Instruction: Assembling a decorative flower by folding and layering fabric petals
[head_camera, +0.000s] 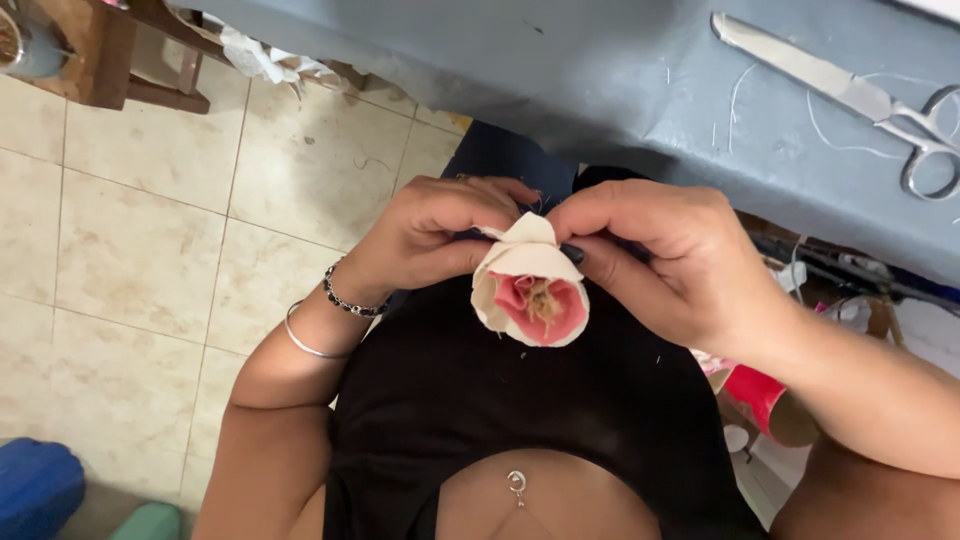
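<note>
Fabric flower (530, 295) sits between both hands, held in the air over the lap, just below the edge of the blue-grey surface (600, 80). Cream outer petals, pink inner petals, frayed tan threads at the centre; open face points toward the camera.

Left hand (430, 235): fingers curled tight, thumb and fingertips pinching the cream cloth at the flower's back, upper left side. Two bracelets on that wrist, one dark beaded (350, 300), one thin silver bangle (305, 345).

Right hand (665, 255): fingers closed on the top petal fold from the right, dark-painted thumbnail pressed against the cream edge. Both hands touching the flower, knuckles nearly meeting above it.

Scissors (850, 95), metal, lie on the surface at upper right, well apart from the hands, blades shut, loose thread bits around them.

Red roll (765, 400) low at right, beside the person's forearm. Tiled floor (140, 230) at left, wooden furniture leg (100, 60) top left, blue object (35, 485) at bottom left corner.
</note>
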